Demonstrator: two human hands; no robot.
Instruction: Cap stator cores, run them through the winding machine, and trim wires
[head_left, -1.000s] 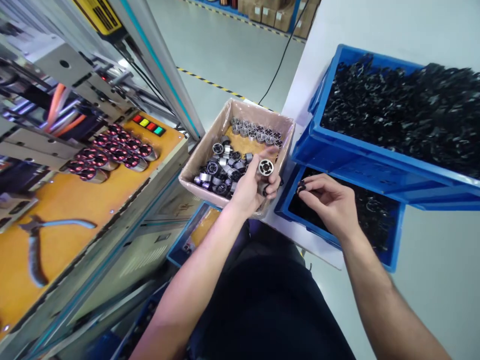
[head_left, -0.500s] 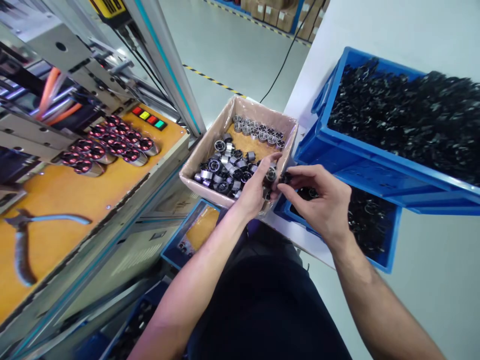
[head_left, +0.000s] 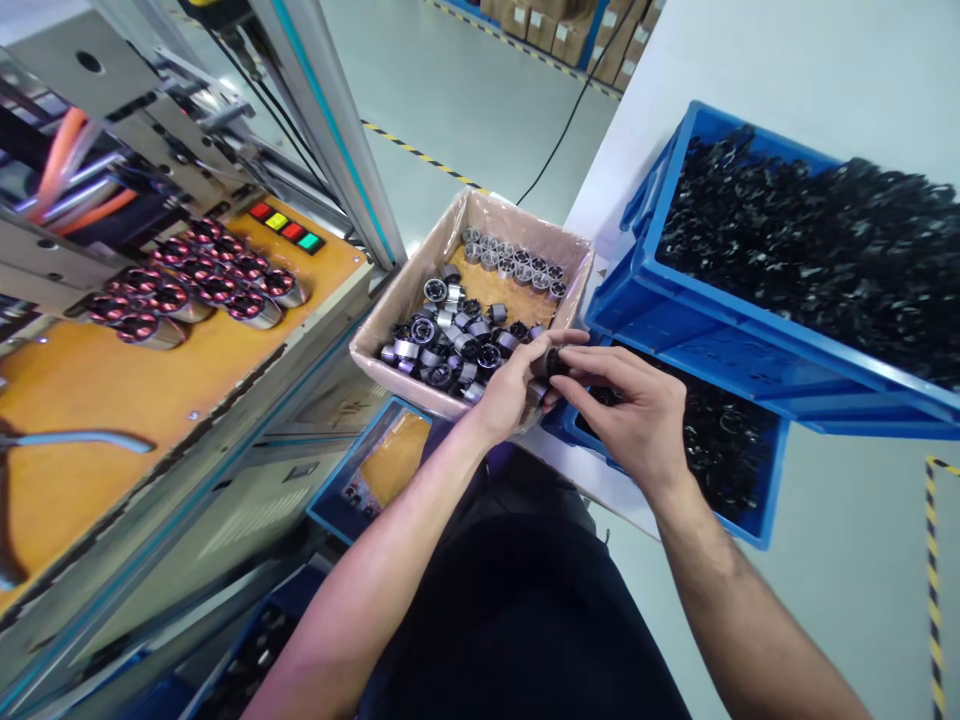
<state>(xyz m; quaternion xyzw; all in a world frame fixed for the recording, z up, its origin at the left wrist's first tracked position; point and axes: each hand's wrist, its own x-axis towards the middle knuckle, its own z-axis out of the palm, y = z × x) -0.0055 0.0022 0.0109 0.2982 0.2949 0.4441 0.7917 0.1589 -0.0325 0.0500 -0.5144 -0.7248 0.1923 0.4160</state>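
Observation:
Over the right edge of a plastic-lined carton (head_left: 409,285), my left hand (head_left: 508,395) is closed round a metal ring-shaped core (head_left: 537,388). The thumb and fingers of my right hand (head_left: 641,408) pinch a small black plastic part (head_left: 556,361) against the core in my left hand. Fingers partly hide both pieces, so how far they fit together cannot be seen. Loose metal cores with black inserts (head_left: 457,345) lie heaped in the near half of the carton. Bare metal cores (head_left: 517,262) stand in rows at its far side.
A blue bin (head_left: 780,345) full of black parts stands at the right, above a lower blue bin (head_left: 776,480). On the left, copper-wound cores (head_left: 202,280) stand on an orange bench (head_left: 187,385) beside a machine and pliers (head_left: 82,437). A metal post (head_left: 337,140) rises behind.
My right hand has brought the black part left, up against the core in my left hand. The view has shifted slightly.

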